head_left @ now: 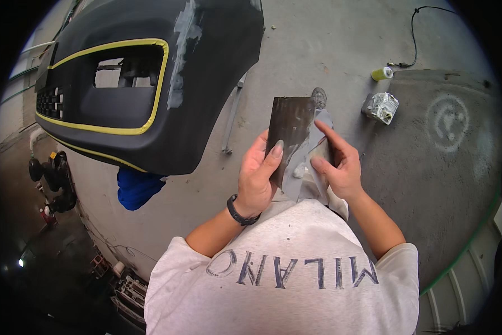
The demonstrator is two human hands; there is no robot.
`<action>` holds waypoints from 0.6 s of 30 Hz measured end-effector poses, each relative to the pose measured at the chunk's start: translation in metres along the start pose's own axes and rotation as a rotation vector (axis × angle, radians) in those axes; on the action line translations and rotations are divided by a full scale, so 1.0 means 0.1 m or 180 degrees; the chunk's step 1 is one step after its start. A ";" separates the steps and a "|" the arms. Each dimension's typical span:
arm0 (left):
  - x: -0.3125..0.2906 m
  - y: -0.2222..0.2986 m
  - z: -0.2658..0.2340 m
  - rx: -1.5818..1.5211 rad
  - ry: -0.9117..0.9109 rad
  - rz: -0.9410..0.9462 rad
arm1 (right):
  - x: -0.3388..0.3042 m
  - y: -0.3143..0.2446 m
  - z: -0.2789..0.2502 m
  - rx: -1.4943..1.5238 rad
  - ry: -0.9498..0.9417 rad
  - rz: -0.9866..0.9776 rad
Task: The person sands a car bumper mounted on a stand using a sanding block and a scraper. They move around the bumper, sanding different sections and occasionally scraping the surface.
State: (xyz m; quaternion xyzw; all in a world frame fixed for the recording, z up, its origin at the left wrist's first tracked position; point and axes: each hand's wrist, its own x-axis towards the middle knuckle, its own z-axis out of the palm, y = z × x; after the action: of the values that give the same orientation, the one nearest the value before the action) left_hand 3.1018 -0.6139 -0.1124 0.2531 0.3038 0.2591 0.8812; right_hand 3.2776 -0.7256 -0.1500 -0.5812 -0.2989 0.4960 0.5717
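My left hand [256, 173], a dark band on its wrist, grips a flat, dark rectangular plate [290, 125] by its left edge, thumb on top. Against the plate's right side lies a thin grey sheet [296, 162] with an uneven edge; I cannot tell whether it is separate or a coating. My right hand [343, 167] pinches its right part, index finger and thumb on the upper face. A whitish lump [300, 170] sits low between the hands. To the left stands a black car bumper [206, 72] with a streaked grey patch [181, 56].
Yellow tape [162, 84] edges the bumper's opening. A metal stand leg [232, 117] and a blue cloth-like thing [138, 188] are below it. A foil-covered box [380, 108], a yellow roll [381, 73] and a black cable [413, 33] lie on the floor at right. Equipment [55, 178] stands far left.
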 end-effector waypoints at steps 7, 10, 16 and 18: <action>0.59 -0.20 0.27 0.1085 0.0328 -0.0625 | 0.64 -0.12 -1.12 0.0789 -0.0584 0.0997; 0.92 -0.24 0.48 0.1372 0.0383 -0.0779 | 0.91 -0.20 -1.46 0.0505 -0.0800 0.0985; 1.46 -0.25 0.96 0.1260 0.0550 -0.0490 | 1.36 -0.30 -1.89 0.1174 0.0733 0.1417; 1.58 -0.30 1.08 0.1000 0.0559 -0.0393 | 1.53 -0.36 -2.01 0.1249 0.1163 0.1670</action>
State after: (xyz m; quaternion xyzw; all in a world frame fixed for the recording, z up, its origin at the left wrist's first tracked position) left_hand 3.2904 -0.5707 -0.1197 0.3448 0.4313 0.1750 0.8151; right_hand 3.5206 -0.6536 -0.1806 -0.5964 0.0679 0.5615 0.5697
